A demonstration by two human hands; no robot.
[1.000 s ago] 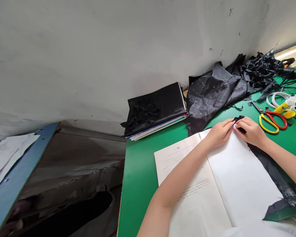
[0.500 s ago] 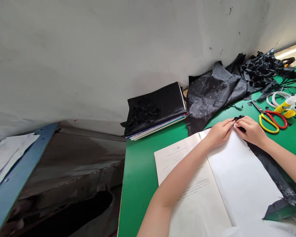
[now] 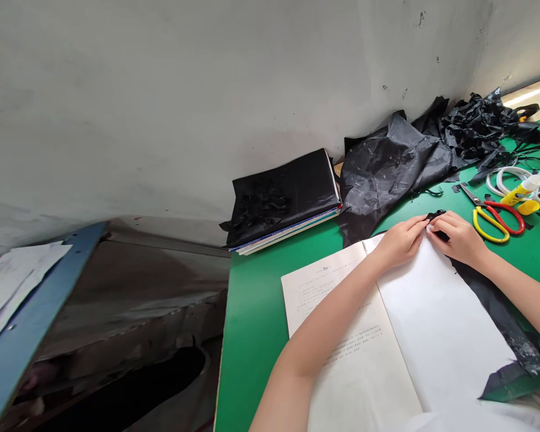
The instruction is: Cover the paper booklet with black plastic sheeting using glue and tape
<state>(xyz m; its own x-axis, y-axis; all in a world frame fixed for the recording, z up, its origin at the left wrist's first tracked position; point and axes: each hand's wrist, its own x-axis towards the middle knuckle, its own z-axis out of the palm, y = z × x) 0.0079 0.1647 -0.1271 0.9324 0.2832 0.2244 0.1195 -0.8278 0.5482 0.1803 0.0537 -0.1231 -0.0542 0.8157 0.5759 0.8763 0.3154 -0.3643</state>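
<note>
Book (image 3: 416,336) under fingers (image 3: 411,229), unchgd. vs. prev.

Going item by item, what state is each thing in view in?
Left hand and right hand: fingers bunched at black material
Front book: open, lying flat
Book stack: closed
Scissors: lying flat, blade gap hard to tell
Glue stick: apparently uncapped, yellow cap beside it
White cable: coiled
Large black sheet: crumpled
Black strips: heaped, tangled
Loose papers: overlapping
</note>
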